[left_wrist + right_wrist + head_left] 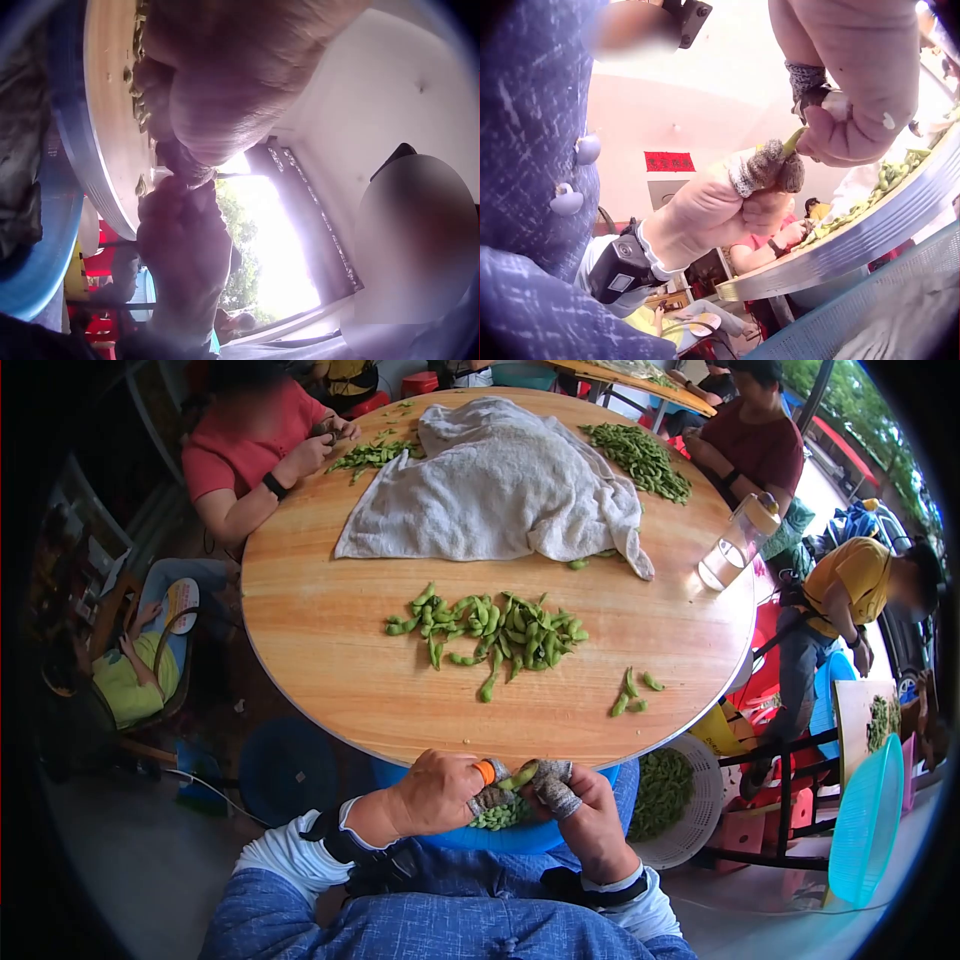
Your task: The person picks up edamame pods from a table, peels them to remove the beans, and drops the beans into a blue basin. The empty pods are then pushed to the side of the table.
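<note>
Both my hands meet just below the front edge of the round wooden table (330, 690). My left hand (490, 784) and my right hand (549, 780) pinch the same green edamame pod (519, 775) between them. Grey knitted covers sit on the pinching fingertips (769, 166), and an orange one on the left thumb. In the right wrist view the pod (794, 140) sticks up between the left hand (769, 172) and the right hand (821, 112). Under the hands a blue basin (545, 838) holds more pods (498, 818). A loose pile of pods (490, 632) lies mid-table.
A grey towel (500, 480) covers the far half of the table, with pod heaps (640, 458) beside it. A glass jar (738, 542) stands at the right edge. A white basket (700, 800) of pods is at my right. Other people sit around.
</note>
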`<state>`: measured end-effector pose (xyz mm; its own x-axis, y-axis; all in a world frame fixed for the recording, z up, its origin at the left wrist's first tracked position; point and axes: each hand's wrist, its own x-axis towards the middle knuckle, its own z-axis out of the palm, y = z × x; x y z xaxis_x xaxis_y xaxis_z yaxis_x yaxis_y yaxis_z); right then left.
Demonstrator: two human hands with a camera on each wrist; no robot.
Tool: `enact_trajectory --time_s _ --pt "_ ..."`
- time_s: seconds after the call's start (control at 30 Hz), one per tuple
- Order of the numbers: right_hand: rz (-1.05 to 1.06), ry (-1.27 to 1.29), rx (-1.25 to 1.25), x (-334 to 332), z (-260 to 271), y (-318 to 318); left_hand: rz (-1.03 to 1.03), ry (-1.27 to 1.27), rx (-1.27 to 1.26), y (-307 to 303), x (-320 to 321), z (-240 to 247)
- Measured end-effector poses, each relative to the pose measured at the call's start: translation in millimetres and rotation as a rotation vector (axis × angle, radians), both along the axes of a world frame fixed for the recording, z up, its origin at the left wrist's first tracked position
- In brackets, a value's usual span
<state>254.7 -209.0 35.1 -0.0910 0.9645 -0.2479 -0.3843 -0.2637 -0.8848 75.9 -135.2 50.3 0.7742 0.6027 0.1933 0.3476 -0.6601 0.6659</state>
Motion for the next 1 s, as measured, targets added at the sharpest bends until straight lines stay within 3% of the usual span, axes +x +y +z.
enact_trajectory --time_s 0.33,0.43,0.53,0.63,0.73,0.83,0.93,1.0 --pt "-0.032 0.076 -0.024 -4 -4 1 -0.071 -0.060 -0.096 1 -1 -16" --pt "-0.047 0.154 0.047 -5 -17 0 -0.072 -0.320 -0.371 -4 4 -23" --pt "-0.063 0.269 0.106 -9 -24 1 -0.092 -0.427 -0.818 -7 2 -32" --pt "-0.041 0.285 0.155 -10 -30 4 -0.106 -0.640 -1.438 -11 -5 -50" --pt "-0.015 0.284 0.176 -8 -35 5 -0.172 -0.858 -1.733 -15 0 -53" --pt "-0.007 0.276 0.121 -5 -28 5 0.006 -0.622 -1.358 -13 1 -43" --pt "0.039 0.249 0.073 -6 -19 3 -0.033 -0.383 -0.606 -10 1 -30" --pt "0.045 0.275 0.061 -7 -17 3 -0.031 -0.354 -0.532 -11 1 -24"
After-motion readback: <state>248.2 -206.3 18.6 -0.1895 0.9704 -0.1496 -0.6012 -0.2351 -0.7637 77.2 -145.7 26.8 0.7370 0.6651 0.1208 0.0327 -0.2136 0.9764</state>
